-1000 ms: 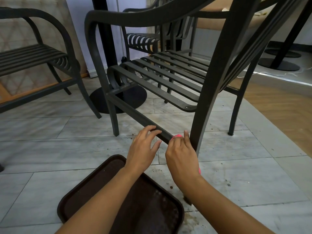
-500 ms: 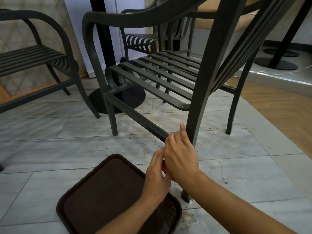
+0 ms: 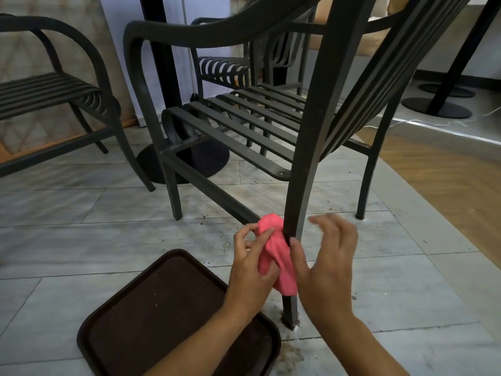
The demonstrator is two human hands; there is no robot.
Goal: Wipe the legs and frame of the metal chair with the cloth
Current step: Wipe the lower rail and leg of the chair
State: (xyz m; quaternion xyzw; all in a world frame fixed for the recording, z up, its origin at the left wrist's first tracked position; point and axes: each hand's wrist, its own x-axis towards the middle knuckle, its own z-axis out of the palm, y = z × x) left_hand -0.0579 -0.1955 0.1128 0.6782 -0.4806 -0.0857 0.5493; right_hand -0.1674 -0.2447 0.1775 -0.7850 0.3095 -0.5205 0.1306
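Observation:
The dark metal chair stands right in front of me on the tiled floor, its near back leg running down between my hands. A pink cloth is bunched against the left side of that leg, just below the side rail. My left hand grips the cloth from the left, fingers curled on it. To the right of the leg is my right hand, slightly blurred, fingers spread and loosely bent; its thumb touches the cloth's right edge near the leg.
A dark brown tray lies on the floor under my left forearm. Dirt specks are scattered around the leg's foot. Another metal chair stands at the left, a third behind. Round table bases sit at the back right, beside wooden flooring.
The pink cloth, nearly hidden under my right hand before, has passed to my left hand. My left hand came off the side rail; my right hand opened and drew off to the leg's right.

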